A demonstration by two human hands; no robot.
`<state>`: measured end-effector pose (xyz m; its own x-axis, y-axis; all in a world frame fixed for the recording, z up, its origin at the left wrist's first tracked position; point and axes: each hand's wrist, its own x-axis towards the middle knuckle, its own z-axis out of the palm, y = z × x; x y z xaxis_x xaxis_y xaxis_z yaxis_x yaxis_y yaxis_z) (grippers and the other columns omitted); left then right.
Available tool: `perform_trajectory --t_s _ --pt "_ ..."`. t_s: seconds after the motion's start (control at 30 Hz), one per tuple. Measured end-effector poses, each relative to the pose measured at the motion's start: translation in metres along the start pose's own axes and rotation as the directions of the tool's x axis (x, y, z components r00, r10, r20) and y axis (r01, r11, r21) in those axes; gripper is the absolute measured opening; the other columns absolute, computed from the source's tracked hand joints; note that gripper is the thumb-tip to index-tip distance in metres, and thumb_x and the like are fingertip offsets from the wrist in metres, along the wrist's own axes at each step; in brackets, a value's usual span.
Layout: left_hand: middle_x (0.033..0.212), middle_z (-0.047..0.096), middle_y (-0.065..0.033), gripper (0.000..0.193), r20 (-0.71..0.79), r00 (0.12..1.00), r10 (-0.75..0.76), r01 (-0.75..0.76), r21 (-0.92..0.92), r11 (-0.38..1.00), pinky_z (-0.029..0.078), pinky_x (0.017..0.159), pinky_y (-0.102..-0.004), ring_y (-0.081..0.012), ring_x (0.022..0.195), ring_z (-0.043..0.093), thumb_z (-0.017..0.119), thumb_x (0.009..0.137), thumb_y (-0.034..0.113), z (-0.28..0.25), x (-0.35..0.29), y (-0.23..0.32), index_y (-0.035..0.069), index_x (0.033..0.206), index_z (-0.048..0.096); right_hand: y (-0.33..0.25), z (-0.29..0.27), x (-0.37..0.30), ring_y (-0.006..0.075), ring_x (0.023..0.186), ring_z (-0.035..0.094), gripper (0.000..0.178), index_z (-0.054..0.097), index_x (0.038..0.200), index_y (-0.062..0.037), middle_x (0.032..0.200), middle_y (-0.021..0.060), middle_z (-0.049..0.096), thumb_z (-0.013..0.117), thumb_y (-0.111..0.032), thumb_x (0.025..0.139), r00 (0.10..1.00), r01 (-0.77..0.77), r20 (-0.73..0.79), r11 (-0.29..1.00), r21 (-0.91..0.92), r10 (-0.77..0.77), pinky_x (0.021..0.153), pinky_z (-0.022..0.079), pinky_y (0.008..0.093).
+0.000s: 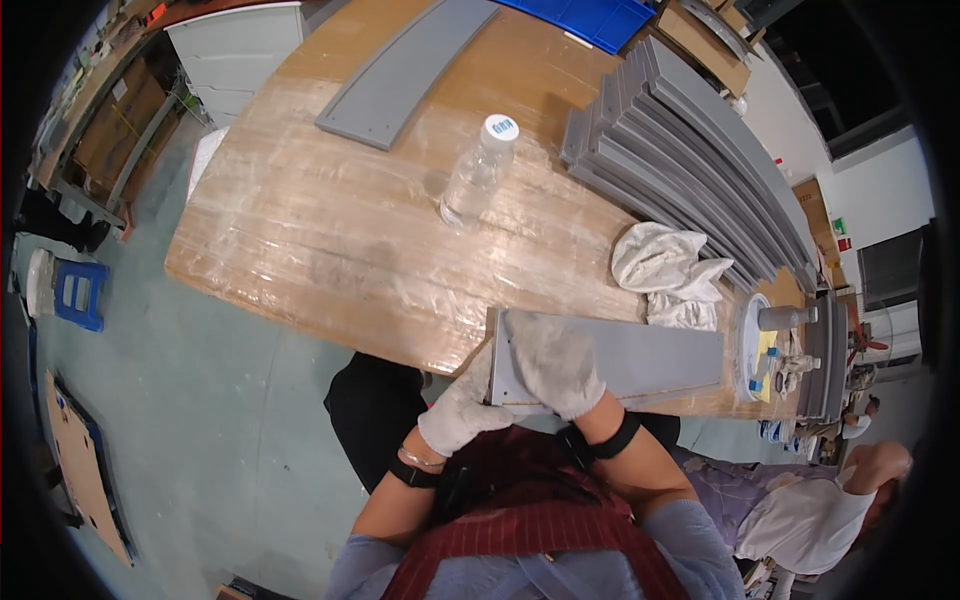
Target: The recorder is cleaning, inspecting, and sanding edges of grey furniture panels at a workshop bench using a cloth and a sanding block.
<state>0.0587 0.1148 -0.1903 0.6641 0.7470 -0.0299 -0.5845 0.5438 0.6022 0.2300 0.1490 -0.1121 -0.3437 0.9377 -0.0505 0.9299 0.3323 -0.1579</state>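
L hand gloved, nr R hand, also gloved & palm-dn.

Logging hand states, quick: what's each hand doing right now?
Left hand: closed, holding the near left end of the gray board.
Right hand: resting on its top; grip cannot be told.

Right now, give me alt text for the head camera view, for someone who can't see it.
A gloved left hand holds the left end of a gray panel at the near edge of a wooden table, with the gloved right hand on top. Beyond are a clear bottle, a rumpled white cloth and stacked gray boards.
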Motion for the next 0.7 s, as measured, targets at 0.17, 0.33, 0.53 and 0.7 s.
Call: perform_trajectory --t_s 0.17,0.33,0.53,0.7 --pt "0.154 0.040 -0.0087 0.105 -0.080 0.997 0.006 -0.004 0.021 1.000 0.033 0.116 -0.0340 -0.0195 0.141 0.039 0.073 0.075 0.000 0.009 0.000 0.003 0.001 0.161 0.013 -0.003 0.012 -0.005 0.0281 0.071 0.066 0.037 0.064 0.117 -0.0077 0.076 0.0082 0.062 0.062 -0.012 0.080 0.962 0.270 -0.021 0.960 -0.079 -0.272 0.058 0.052 0.0397" --pt "0.151 0.043 -0.0082 0.104 -0.063 0.998 -0.008 0.013 0.082 0.997 0.036 0.114 -0.0345 -0.0183 0.138 0.042 0.072 0.075 -0.003 0.000 0.000 -0.001 0.003 0.162 0.014 -0.007 -0.013 0.004 0.0274 0.077 0.069 0.044 0.061 0.123 -0.0103 0.087 0.0075 0.068 0.062 -0.014 0.078 0.962 0.194 0.205 0.979 -0.059 -0.179 0.062 0.055 0.0396" --pt "0.148 0.046 -0.0082 0.107 -0.107 0.988 -0.114 0.114 -0.008 0.993 0.041 0.111 -0.0354 -0.0188 0.132 0.047 0.072 0.073 -0.007 0.010 0.002 0.009 0.003 0.162 0.014 0.017 -0.006 0.007 0.0270 0.080 0.067 0.039 0.058 0.119 -0.0114 0.091 0.0077 0.065 0.064 -0.018 0.080 0.975 0.166 -0.159 0.985 0.044 -0.157 0.065 0.054 0.0389" --pt "0.150 0.044 -0.0101 0.105 -0.103 0.994 0.032 0.004 0.334 0.942 0.043 0.109 -0.0342 -0.0195 0.133 0.047 0.072 0.073 -0.006 -0.001 0.003 -0.005 0.002 0.161 0.015 -0.008 0.005 -0.025 0.0221 0.077 0.066 0.041 0.064 0.127 -0.0034 0.089 0.0061 0.067 0.061 -0.010 0.087 0.929 0.356 0.092 0.933 0.047 -0.359 0.066 0.054 0.0347"
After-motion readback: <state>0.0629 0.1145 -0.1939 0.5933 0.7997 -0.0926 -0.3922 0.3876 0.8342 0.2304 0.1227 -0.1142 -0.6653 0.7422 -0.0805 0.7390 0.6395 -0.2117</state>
